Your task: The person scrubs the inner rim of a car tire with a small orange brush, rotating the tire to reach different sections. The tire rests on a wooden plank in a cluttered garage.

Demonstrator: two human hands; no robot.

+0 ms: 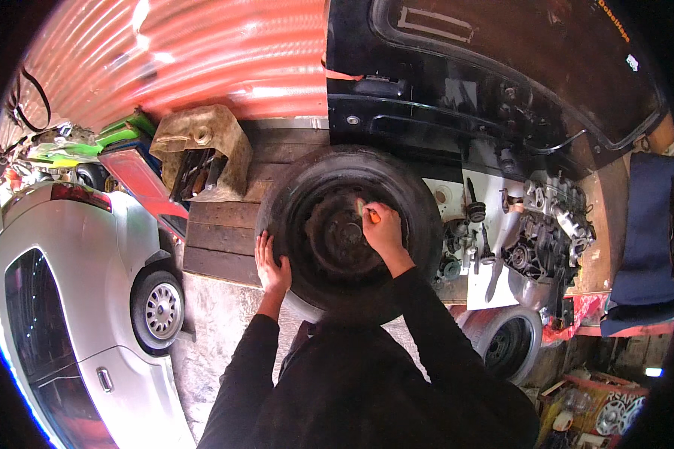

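A car wheel (318,273) is found lying flat on the counter (221,241), which is built of dark, worn wooden planks with visible seams; its near edge projects past the boards. The tyre is of dull black rubber with a rounded sidewall, and the round metal rim is coated in patchy brown, rust-like discolouration. The left hand (272,268) is laid flat on the left sidewall, fingers extended and nothing gripped. By the right hand (386,232), a small orange-handled tool (374,217) is grasped, its pale tip directed at the rim near the centre; its exact kind cannot be told. Part of the rim is obscured by this hand. Beyond the wheel to the left, a grimy, cut-open beige plastic can (234,138) is filled with elongated hand tools (197,173). Space to the right is obstructed by a grey metal engine (539,251) of irregular, ribbed shape. The far side is closed off by a glossy black vehicle panel (419,112) and a red corrugated sheet (240,63). A second wheel (475,323) is noted at lower right, and a silver car (101,239) is parked at left.
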